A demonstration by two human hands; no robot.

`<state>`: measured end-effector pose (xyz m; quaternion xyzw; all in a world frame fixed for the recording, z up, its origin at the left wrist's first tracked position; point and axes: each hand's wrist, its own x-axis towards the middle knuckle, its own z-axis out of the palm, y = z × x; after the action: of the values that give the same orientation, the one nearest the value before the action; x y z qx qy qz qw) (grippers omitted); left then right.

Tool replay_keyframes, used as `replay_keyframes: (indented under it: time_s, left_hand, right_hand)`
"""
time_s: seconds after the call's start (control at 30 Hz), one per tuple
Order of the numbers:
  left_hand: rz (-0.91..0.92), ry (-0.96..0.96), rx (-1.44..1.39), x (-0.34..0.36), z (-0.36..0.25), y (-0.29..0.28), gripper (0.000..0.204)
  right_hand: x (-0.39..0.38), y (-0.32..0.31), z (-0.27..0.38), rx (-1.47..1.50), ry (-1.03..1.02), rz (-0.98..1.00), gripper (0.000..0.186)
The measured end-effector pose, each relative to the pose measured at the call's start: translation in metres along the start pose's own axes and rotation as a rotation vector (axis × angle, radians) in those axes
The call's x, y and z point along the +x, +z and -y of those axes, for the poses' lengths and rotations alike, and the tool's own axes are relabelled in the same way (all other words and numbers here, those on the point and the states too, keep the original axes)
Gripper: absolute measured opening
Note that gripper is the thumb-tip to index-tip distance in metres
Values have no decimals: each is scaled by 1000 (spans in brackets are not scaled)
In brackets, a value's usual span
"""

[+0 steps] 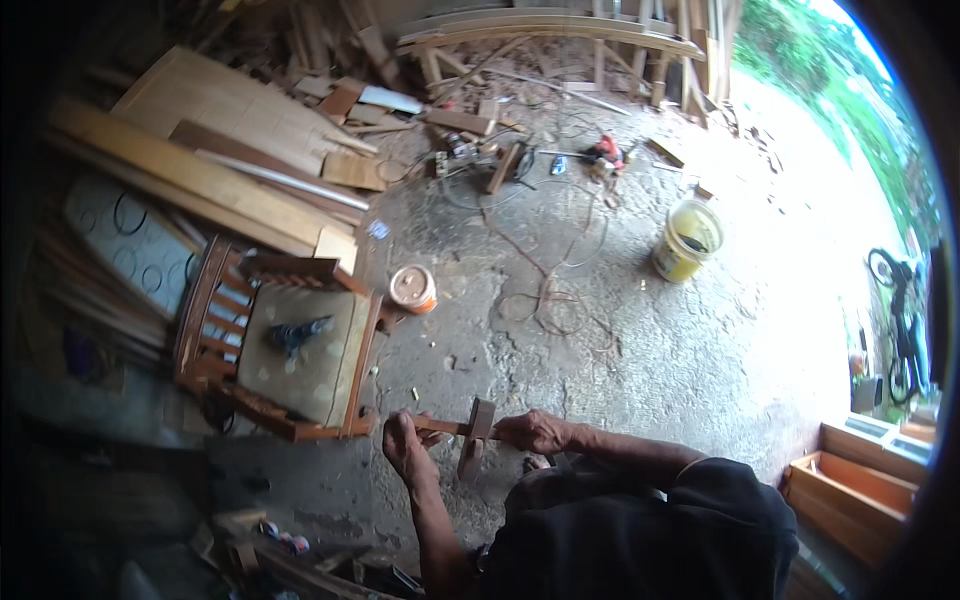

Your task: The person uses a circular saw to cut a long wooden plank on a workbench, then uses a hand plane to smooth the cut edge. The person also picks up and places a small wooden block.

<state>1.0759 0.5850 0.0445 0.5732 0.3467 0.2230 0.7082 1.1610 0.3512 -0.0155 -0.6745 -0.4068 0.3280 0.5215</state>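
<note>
Strip point(443, 425): brown wood, held level above the floor point(640, 350), just right of the chair point(352, 385).
Block point(482, 416): darker wood, set across the strip near the right hand.
Left hand point(406, 447): fingers curled closed around the strip's left end.
Right hand point(540, 432): closed in a fist on the other end, beside the block.
Progress: the two pieces appeared already put together as a cross; whether the fit was loose or fixed, and what was left to do on them, could not be told.
Chair: a blue power tool point(298, 333) lay on its seat, well apart from both hands.
Hidden: the strip's right end was covered by the fist, and its crossing with the block was too small to read.
Glare: bright light washed out the floor at the right.
Dark rim: boards point(230, 110) at the left faded into shadow, their far ends hard to make out.
</note>
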Motion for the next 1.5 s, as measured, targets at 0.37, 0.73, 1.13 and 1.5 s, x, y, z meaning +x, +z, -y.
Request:
replay_keyframes:
  time_s: [0.37,0.73,1.13,1.5]
  left_hand:
    - [308,9,-19,-20,22,274,27]
    - [575,-22,-51,-111,79,565,19]
    - [1451,-7,5,-237,138,866,26]
    - [1512,138,214,-302,164,1143,28]
  right_hand:
    - [-166,-161,-7,-280,249,-1030,35]
    - [-314,-331,-53,203,244,-1053,75]
    - [-475,-598,-153,1083,-56,-1317,61]
    - [-674,-788,-196,1707,-636,-1132,55]
